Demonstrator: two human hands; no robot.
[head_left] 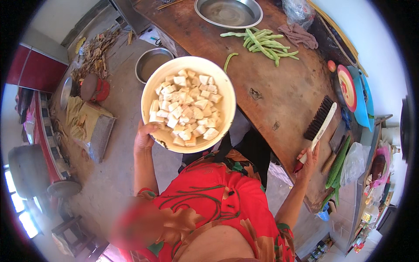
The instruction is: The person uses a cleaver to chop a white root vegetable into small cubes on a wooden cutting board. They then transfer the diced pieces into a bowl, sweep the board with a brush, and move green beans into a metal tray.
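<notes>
My left hand (146, 134) grips the rim of a cream enamel basin (149, 94), its thumb lying over the edge. Pale cut cubes (185, 109) of what looks like a root vegetable or tofu are heaped in the basin, which is held up beside the table's near edge. In my right hand (309, 158) is a brush (322, 124) with dark bristles, a white back and a dark red handle end. The fingers wrap round its handle at the right part of the wooden table (279, 96). A knife (337, 142) and cucumbers (338, 163) lie just right of that hand.
Green beans (266, 43), a metal basin of water (229, 12) and a brown cloth (299, 35) lie at the table's far side. Plastic basins (360, 102) stand by the wall. On the floor at left are another metal basin (150, 63), a sack (98, 135) and firewood (96, 56).
</notes>
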